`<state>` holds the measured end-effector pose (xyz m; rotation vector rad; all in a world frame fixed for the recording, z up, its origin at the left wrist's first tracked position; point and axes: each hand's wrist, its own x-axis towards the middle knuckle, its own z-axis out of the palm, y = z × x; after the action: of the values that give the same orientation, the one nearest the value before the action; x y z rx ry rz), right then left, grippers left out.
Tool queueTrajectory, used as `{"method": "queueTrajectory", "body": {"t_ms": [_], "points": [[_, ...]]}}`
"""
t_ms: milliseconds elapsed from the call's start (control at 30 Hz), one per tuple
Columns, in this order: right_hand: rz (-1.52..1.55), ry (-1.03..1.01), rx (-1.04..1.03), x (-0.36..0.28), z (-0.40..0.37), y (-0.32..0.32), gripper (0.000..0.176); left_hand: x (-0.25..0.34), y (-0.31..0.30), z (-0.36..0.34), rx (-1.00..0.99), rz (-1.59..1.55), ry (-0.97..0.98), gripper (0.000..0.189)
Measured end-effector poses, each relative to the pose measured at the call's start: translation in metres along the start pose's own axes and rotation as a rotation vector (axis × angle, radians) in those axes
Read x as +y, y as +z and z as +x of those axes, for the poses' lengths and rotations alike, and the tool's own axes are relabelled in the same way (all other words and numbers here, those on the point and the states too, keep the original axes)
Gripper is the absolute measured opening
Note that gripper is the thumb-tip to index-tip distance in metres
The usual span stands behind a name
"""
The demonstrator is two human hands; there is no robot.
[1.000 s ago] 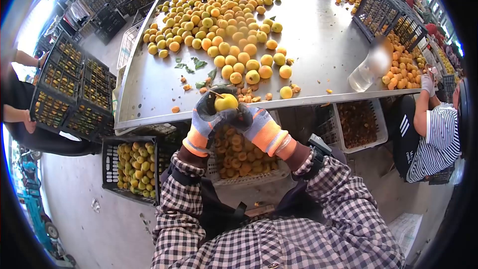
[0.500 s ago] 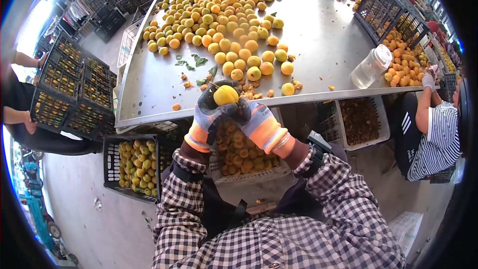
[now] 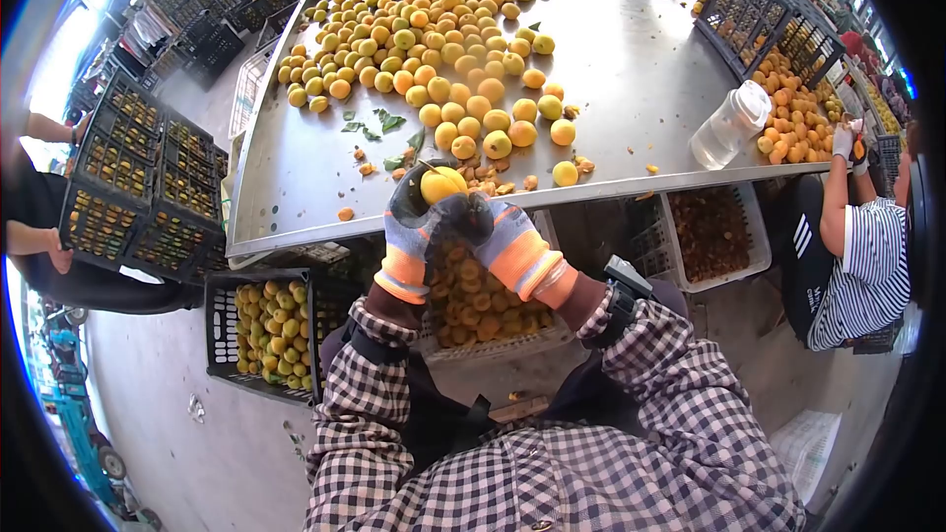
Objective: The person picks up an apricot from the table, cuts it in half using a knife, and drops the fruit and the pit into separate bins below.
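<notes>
A yellow apricot [image 3: 442,184] is held just off the near edge of the metal table. My left hand [image 3: 408,222], in a grey and black glove with an orange cuff, is closed round its left side and underside. My right hand [image 3: 498,236], gloved alike, meets it at the fruit's lower right with curled fingers; what these fingers hold, if anything, is hidden. Below both hands stands a crate of apricot pieces [image 3: 478,300]. Beyond them, a large heap of whole apricots [image 3: 434,49] covers much of the table, with green leaves [image 3: 389,121] and torn bits of fruit nearer me.
On the metal table [image 3: 631,69] stand a clear lidded cup [image 3: 731,126] and a tipped black crate [image 3: 764,20] beside more apricots. A black crate of apricots [image 3: 271,335] is at lower left. One person carries crates [image 3: 148,172] at left; another person [image 3: 857,256] sits at right.
My hands stay together round the apricot with hardly any movement. The view has shifted slightly. At right, the seated person's hands have moved, and an orange piece now shows by them.
</notes>
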<state>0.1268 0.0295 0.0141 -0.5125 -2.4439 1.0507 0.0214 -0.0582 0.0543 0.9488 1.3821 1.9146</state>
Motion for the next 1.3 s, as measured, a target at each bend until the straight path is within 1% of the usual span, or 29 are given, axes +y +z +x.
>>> {"method": "queueTrajectory", "body": {"t_ms": [33,67,100,167,200,233,267,300,367,400,433,500,533,567,600,633,733,767,833,867,900,933,967,1000,1033,1100,1133,1200,1300], "points": [[0.071,0.001,0.036,0.001,0.001,0.006,0.035,0.002,0.002,-0.002,0.038,-0.03,-0.035,0.032],[0.146,0.004,0.071,0.003,0.0,0.015,0.036,-0.001,0.002,-0.001,0.048,-0.053,-0.133,0.039],[0.15,0.011,0.07,0.009,-0.002,0.028,0.036,-0.006,0.012,-0.004,0.123,-0.359,-0.287,0.049],[-0.326,0.046,0.022,0.019,-0.002,0.048,0.019,-0.016,0.018,-0.002,0.25,-0.572,-0.405,0.052],[-0.254,0.07,0.042,0.021,-0.001,0.05,0.02,-0.017,0.012,0.0,0.247,-0.57,-0.403,0.052],[-0.255,0.069,0.047,0.016,0.001,0.04,0.02,-0.015,0.002,0.002,0.117,-0.527,-0.407,0.051],[-0.186,0.09,0.02,0.006,0.003,0.023,0.03,-0.013,-0.002,0.003,-0.009,-0.485,-0.411,0.051],[-0.119,0.109,-0.01,-0.002,0.005,0.01,0.041,-0.011,0.0,0.004,-0.008,-0.488,-0.411,0.051],[-0.095,0.135,-0.039,-0.008,0.007,0.001,0.042,0.0,0.005,0.007,0.102,-0.109,-0.264,0.039],[-0.07,0.165,-0.064,-0.01,0.007,0.0,0.042,0.001,-0.001,0.007,0.084,-0.099,-0.302,0.034],[-0.069,0.167,-0.062,0.0,0.007,0.008,0.042,0.001,-0.002,0.007,0.081,-0.098,-0.303,0.034],[-0.157,0.069,-0.028,0.026,0.008,0.032,0.043,-0.001,-0.002,0.009,0.13,-0.131,-0.266,0.028],[-0.157,0.068,-0.026,0.019,0.008,0.026,0.043,-0.012,-0.011,0.014,0.132,-0.075,-0.254,0.028],[-0.149,0.143,-0.074,0.004,0.008,0.013,0.044,-0.013,-0.011,0.014,0.132,-0.075,-0.252,0.028],[-0.14,0.219,-0.122,-0.008,0.009,0.002,0.044,-0.015,-0.01,0.012,0.142,0.011,-0.2,0.029],[-0.14,0.22,-0.122,-0.015,0.009,-0.005,0.044,-0.014,-0.007,0.011,0.152,0.096,-0.15,0.03],[-0.18,0.235,-0.156,-0.019,0.01,-0.015,0.048,-0.008,0.001,0.008,0.152,0.183,-0.106,0.028],[-0.16,0.256,-0.143,-0.017,0.011,-0.016,0.044,-0.009,0.003,0.007,0.148,0.181,-0.106,0.028],[-0.145,0.277,-0.127,-0.015,0.01,-0.019,0.042,-0.01,0.006,0.006,0.11,0.089,-0.065,0.027],[-0.127,0.147,0.044,-0.016,0.008,-0.021,0.048,-0.019,0.002,0.007,0.092,0.023,-0.134,0.026],[-0.106,0.014,0.21,-0.017,0.007,-0.021,0.054,-0.023,0.001,0.007,0.095,0.019,-0.133,0.026],[-0.108,0.011,0.205,-0.017,0.007,-0.023,0.054,-0.024,0.002,0.006,0.056,0.058,-0.085,0.028],[-0.081,-0.024,0.134,-0.016,0.008,-0.024,0.058,-0.025,0.002,0.005,0.014,0.098,-0.038,0.029],[-0.054,-0.056,0.066,-0.015,0.008,-0.026,0.062,-0.026,0.003,0.001,0.056,-0.035,-0.048,0.034],[-0.054,-0.055,0.066,-0.019,0.008,-0.033,0.062,-0.023,0.004,0.001,0.055,-0.035,-0.049,0.034],[0.154,-0.146,0.032,-0.033,0.008,-0.046,0.059,-0.007,0.002,-0.002,-0.055,0.074,-0.022,0.037],[0.155,-0.146,0.027,-0.032,0.008,-0.045,0.059,-0.005,0.002,-0.001,-0.062,0.07,-0.014,0.035],[0.38,-0.185,0.052,-0.029,0.009,-0.041,0.058,-0.003,-0.001,0.001,-0.07,0.1,-0.015,0.035],[0.403,-0.231,0.039,-0.03,0.011,-0.046,0.061,0.003,0.004,-0.001,-0.071,0.133,-0.007,0.033]]}}
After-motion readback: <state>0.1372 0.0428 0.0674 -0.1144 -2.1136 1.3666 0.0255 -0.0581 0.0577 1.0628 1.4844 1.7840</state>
